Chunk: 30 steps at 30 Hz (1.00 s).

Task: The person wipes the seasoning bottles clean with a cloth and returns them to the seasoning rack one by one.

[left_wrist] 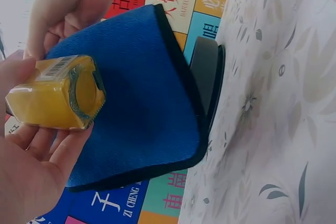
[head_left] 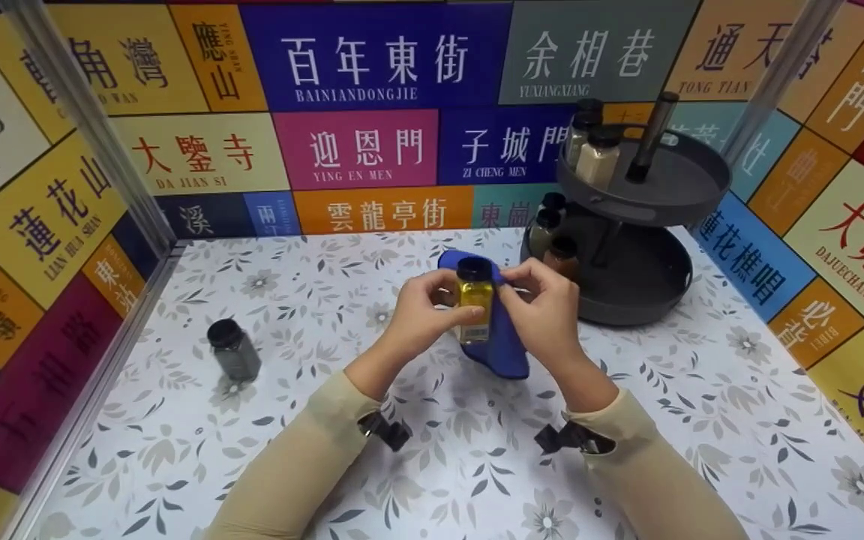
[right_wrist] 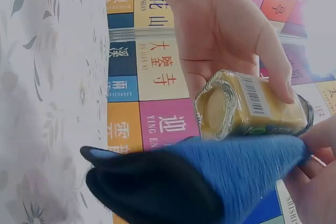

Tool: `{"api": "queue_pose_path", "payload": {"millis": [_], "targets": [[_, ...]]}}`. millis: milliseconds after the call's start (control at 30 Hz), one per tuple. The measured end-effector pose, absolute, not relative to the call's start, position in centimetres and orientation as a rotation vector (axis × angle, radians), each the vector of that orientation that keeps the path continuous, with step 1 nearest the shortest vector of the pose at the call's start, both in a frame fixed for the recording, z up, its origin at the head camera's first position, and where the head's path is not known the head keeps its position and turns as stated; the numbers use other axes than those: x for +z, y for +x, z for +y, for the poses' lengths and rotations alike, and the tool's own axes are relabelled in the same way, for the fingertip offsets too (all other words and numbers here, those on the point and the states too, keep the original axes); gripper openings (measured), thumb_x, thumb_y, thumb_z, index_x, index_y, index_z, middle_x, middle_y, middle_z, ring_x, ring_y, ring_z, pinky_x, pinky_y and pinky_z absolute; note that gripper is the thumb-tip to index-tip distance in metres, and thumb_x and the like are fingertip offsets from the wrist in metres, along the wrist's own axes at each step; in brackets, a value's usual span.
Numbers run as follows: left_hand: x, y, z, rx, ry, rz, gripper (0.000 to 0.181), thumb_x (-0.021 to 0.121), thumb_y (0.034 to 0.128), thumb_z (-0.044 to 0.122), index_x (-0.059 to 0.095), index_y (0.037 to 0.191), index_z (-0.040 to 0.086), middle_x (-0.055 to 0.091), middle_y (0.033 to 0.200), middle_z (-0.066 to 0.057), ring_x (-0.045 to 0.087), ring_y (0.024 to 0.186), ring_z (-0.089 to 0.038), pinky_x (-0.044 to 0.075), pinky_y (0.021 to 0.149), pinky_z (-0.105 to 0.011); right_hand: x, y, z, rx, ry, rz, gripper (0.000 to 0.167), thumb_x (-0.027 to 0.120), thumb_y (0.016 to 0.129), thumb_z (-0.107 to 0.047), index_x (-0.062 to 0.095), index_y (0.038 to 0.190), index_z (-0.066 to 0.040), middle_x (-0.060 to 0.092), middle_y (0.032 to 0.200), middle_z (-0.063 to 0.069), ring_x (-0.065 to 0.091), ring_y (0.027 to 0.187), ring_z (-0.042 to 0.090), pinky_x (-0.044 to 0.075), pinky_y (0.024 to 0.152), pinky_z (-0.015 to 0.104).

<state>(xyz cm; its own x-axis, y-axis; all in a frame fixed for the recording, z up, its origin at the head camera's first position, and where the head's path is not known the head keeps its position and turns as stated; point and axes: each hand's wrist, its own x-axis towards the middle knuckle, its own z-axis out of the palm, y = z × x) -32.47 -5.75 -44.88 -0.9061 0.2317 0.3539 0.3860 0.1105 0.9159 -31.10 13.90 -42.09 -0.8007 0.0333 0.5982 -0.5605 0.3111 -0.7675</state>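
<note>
A glass bottle of yellow contents with a black cap (head_left: pixel 475 300) is held upright above the table by the left hand (head_left: pixel 421 311), thumb across its front. In the left wrist view the bottle (left_wrist: pixel 55 95) shows its base and a barcode label, with the left hand (left_wrist: pixel 39 166) around it. The right hand (head_left: pixel 548 311) pinches a blue cloth with dark edging (head_left: pixel 507 337), which hangs down beside and behind the bottle. In the right wrist view the cloth (right_wrist: pixel 247 169) lies against the bottle's side (right_wrist: pixel 268 103).
A dark-capped bottle (head_left: pixel 235 352) stands on the flowered table (head_left: pixel 312 465) at the left. At the back right is a black two-tier round rack (head_left: pixel 634 300), with several capped bottles, one a pale jar (head_left: pixel 597 161) on the upper tier. Lettered panels (head_left: pixel 372 56) surround the table.
</note>
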Motion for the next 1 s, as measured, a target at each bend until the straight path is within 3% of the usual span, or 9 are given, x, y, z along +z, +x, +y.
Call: {"api": "queue_pose_path", "payload": {"millis": [267, 433, 567, 733, 867, 1000], "targets": [[-44.5, -32.6, -6.3, -1.939, -0.572, -2.161, 0.034, 0.087, 0.0858, 0.021, 0.075, 0.115, 0.009, 0.073, 0.1, -0.007, 0.067, 0.081, -0.016, 0.055, 0.076, -0.028, -42.0, -31.4, 14.3, 1.483, 0.497, -2.365, 0.009, 0.076, 0.089, 0.004, 0.074, 0.09, -0.005, 0.081, 0.101, 0.011, 0.079, 0.097, 0.022, 0.065, 0.081, 0.031], [-44.3, -32.8, -6.7, -2.0, -0.507, -2.077, 0.037, 0.086, 0.0866, 0.018, 0.074, 0.119, 0.006, 0.075, 0.108, -0.011, 0.071, 0.091, -0.026, 0.058, 0.078, -0.028, -42.2, -31.5, 14.2, 1.441, 0.572, -2.545, 0.005, 0.074, 0.088, 0.001, 0.074, 0.091, -0.003, 0.081, 0.099, 0.013, 0.079, 0.091, 0.023, 0.065, 0.082, 0.037], [-44.3, -33.0, -7.0, -2.024, -0.479, -2.056, 0.038, 0.086, 0.088, 0.019, 0.074, 0.122, 0.007, 0.075, 0.113, -0.01, 0.071, 0.096, -0.028, 0.059, 0.082, -0.029, -42.2, -31.4, 14.0, 1.429, 0.578, -2.624, 0.005, 0.074, 0.086, -0.001, 0.075, 0.09, -0.004, 0.081, 0.099, 0.011, 0.078, 0.088, 0.019, 0.063, 0.08, 0.034], [-44.2, -33.0, -7.0, -2.063, -0.493, -2.061, 0.038, 0.086, 0.0879, 0.019, 0.074, 0.122, 0.007, 0.075, 0.111, -0.01, 0.072, 0.091, -0.02, 0.059, 0.082, -0.03, -42.1, -31.2, 13.6, 1.49, 0.481, -2.498, 0.005, 0.076, 0.087, 0.0, 0.076, 0.089, -0.005, 0.081, 0.095, 0.012, 0.076, 0.085, 0.018, 0.06, 0.076, 0.026], [-44.5, -32.8, -6.6, -2.114, -0.552, -2.094, 0.036, 0.085, 0.0878, 0.015, 0.073, 0.12, 0.004, 0.073, 0.108, -0.009, 0.074, 0.089, -0.017, 0.06, 0.081, -0.029, -42.3, -31.3, 13.5, 1.558, 0.399, -2.295, 0.007, 0.076, 0.087, 0.004, 0.076, 0.088, -0.003, 0.081, 0.097, 0.013, 0.077, 0.089, 0.015, 0.059, 0.077, 0.019], [-44.7, -32.5, -6.1, -2.068, -0.624, -2.166, 0.035, 0.085, 0.0874, 0.017, 0.074, 0.118, 0.005, 0.073, 0.104, -0.008, 0.074, 0.09, -0.017, 0.061, 0.083, -0.029, -42.5, -31.4, 13.6, 1.631, 0.378, -2.06, 0.007, 0.076, 0.088, 0.006, 0.076, 0.09, -0.001, 0.081, 0.099, 0.015, 0.079, 0.092, 0.014, 0.062, 0.079, 0.02]]}}
